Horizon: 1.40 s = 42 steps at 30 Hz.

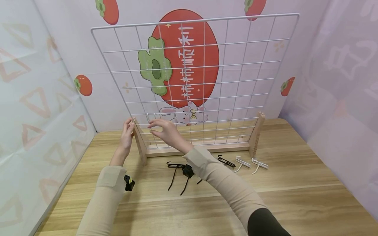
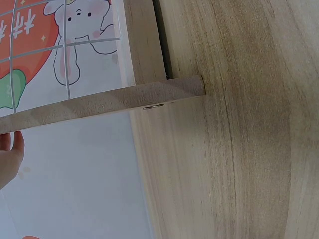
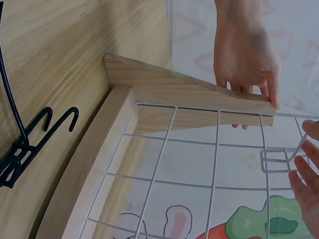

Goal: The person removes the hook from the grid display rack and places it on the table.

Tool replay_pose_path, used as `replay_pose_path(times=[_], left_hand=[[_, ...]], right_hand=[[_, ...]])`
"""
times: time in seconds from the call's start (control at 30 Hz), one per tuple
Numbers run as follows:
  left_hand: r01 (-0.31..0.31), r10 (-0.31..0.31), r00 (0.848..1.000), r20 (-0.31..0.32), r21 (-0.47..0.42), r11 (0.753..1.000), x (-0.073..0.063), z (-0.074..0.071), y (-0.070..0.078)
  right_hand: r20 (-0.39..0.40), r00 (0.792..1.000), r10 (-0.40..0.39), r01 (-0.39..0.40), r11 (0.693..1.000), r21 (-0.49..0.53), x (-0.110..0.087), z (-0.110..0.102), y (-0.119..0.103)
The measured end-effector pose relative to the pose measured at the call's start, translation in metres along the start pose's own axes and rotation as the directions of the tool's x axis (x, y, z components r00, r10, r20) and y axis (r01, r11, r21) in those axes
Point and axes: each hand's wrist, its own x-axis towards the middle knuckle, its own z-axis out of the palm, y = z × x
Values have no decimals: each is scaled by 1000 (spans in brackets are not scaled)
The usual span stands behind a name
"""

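A white wire grid panel (image 1: pixel 203 87) stands upright in a wooden stand (image 1: pixel 198 149). My left hand (image 1: pixel 127 132) grips the upper end of the stand's left wooden post (image 3: pixel 189 87), thumb on one side and fingertips showing past the other. Against the lower left part of the grid sits a white wire hook (image 3: pixel 275 160). Its prong runs between the thumb and fingers of my right hand (image 1: pixel 168 132), which pinches it. In the left wrist view, the post (image 2: pixel 99 103) crosses the picture with my left fingers at its far end.
Black wire hooks (image 1: pixel 172 177) lie on the wooden table (image 1: pixel 165 213) before the stand, partly behind the right forearm. To their right are another black hook (image 1: pixel 226 161) and two white hooks (image 1: pixel 242 163). A printed cloth backdrop (image 1: pixel 239 31) hangs behind.
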Motion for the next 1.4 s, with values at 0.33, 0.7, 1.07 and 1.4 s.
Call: replay_pose_path(times=[0.33, 0.7, 1.07, 1.4], left_hand=[[-16, 15, 1000, -25, -12, 1000, 11, -8, -19], [-41, 40, 998, -44, -11, 999, 11, -8, -23], [-26, 26, 999, -25, -11, 1000, 11, -7, -19], [-27, 27, 999, -23, -26, 999, 11, -7, -19]], right_hand=[[-51, 999, -2, 0, 999, -34, 0, 4, 0], [-84, 996, -1, 0, 1000, -17, 1, 5, -2], [-118, 993, -23, 25, 1000, 12, 1, 4, -1], [-134, 990, -45, 48, 999, 20, 2, 3, -4]])
